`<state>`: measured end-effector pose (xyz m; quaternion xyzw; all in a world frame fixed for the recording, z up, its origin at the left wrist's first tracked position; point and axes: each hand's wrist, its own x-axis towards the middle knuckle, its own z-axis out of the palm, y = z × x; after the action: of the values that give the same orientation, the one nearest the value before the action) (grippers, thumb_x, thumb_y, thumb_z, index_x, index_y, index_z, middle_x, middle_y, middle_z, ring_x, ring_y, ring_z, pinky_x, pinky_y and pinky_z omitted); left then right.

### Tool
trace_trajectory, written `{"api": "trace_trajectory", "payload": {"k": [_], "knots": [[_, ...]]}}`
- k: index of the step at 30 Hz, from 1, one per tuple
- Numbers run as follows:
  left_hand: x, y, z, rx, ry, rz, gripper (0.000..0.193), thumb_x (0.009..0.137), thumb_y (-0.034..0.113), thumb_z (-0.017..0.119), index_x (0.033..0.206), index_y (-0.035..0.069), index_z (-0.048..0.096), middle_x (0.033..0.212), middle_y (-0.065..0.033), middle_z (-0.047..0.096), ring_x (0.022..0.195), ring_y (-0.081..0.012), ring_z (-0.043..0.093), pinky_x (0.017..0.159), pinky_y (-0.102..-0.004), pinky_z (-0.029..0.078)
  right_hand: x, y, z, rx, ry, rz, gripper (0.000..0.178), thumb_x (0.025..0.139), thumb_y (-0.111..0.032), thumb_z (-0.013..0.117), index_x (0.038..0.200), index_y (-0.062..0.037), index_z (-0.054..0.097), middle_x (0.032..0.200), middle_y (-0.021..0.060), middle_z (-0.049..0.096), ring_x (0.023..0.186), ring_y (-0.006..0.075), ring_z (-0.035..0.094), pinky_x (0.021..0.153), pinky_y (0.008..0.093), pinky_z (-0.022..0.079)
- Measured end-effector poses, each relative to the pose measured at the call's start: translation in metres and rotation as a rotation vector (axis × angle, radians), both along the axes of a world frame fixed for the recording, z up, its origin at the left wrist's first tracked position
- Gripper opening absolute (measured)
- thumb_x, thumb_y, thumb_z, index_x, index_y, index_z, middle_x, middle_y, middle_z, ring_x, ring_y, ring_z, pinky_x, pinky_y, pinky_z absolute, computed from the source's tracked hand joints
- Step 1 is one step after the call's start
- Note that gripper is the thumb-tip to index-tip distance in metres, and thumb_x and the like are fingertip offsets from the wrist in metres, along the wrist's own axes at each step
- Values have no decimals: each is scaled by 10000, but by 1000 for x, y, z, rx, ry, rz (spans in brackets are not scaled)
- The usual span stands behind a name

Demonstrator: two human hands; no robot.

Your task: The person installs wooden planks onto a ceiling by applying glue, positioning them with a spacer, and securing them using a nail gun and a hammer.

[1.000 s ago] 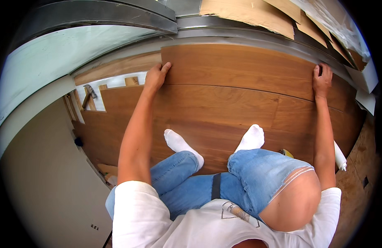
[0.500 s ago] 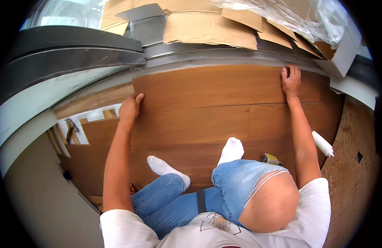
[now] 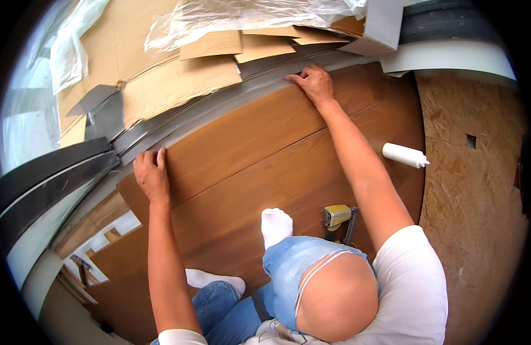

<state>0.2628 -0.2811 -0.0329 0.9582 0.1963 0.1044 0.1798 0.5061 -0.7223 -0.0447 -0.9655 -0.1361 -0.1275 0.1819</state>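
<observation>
Plank (image 3: 237, 127) lies flat as the outermost row of the brown floor (image 3: 242, 192), long side along the grey sill (image 3: 215, 107); we note a thin dark seam between it and the next row. We see the left hand (image 3: 152, 175) near the plank's left end, palm down, fingers bent at the outer edge. The right hand (image 3: 315, 85) is farther along the same edge, fingers curled, thumb pointing left; a dark patch shows between thumb and fingers, too small for us to identify. We cannot tell whether either hand closes on the plank or only presses it. Beyond the sill we record cardboard (image 3: 162, 95) with clear plastic (image 3: 219, 23) over part of it. Hammer (image 3: 81, 270) lies on the left, by the white underlay (image 3: 124, 224). Near the right forearm we log a yellow tool (image 3: 337, 216) and a white bottle (image 3: 403, 155) on its side.
</observation>
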Motion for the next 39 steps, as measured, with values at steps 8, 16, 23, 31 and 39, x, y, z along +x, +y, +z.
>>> {"api": "trace_trajectory", "payload": {"k": [8, 16, 23, 31, 39], "knots": [[13, -7, -8, -82, 69, 164, 442, 901, 417, 803, 772, 7, 700, 860, -114, 626, 858, -322, 582, 803, -451, 459, 4, 2, -10, 19, -6, -34, 525, 670, -545, 886, 650, -49, 714, 795, 123, 688, 916, 331, 661, 862, 453, 561], [22, -5, -5, -69, 180, 217, 531, 921, 478, 768, 717, 1, 655, 857, -129, 605, 864, -335, 576, 788, -457, 450, 3, 8, -19, 35, -78, -46, 496, 662, -505, 898, 665, -36, 735, 841, 139, 703, 926, 348, 663, 866, 458, 562], [17, -6, -15, 40, 107, 197, 484, 901, 449, 780, 698, 21, 681, 793, -116, 602, 827, -337, 590, 753, -471, 454, -2, 8, -10, 19, 0, -61, 516, 686, -516, 890, 674, -26, 731, 844, 146, 701, 904, 356, 665, 856, 457, 565], [32, -11, -25, 201, 32, 141, 440, 847, 457, 819, 698, 55, 720, 782, -125, 651, 813, -334, 623, 741, -463, 489, 11, -7, -13, -58, -39, -24, 543, 726, -530, 869, 629, -31, 679, 795, 158, 684, 895, 373, 661, 843, 473, 550], [35, 2, -15, -22, 22, 112, 326, 907, 340, 747, 756, 51, 759, 850, -145, 699, 912, -348, 669, 859, -455, 518, 25, -38, -33, 10, 162, -12, 552, 887, -521, 781, 754, 1, 659, 854, 155, 641, 845, 365, 610, 807, 474, 490]]}}
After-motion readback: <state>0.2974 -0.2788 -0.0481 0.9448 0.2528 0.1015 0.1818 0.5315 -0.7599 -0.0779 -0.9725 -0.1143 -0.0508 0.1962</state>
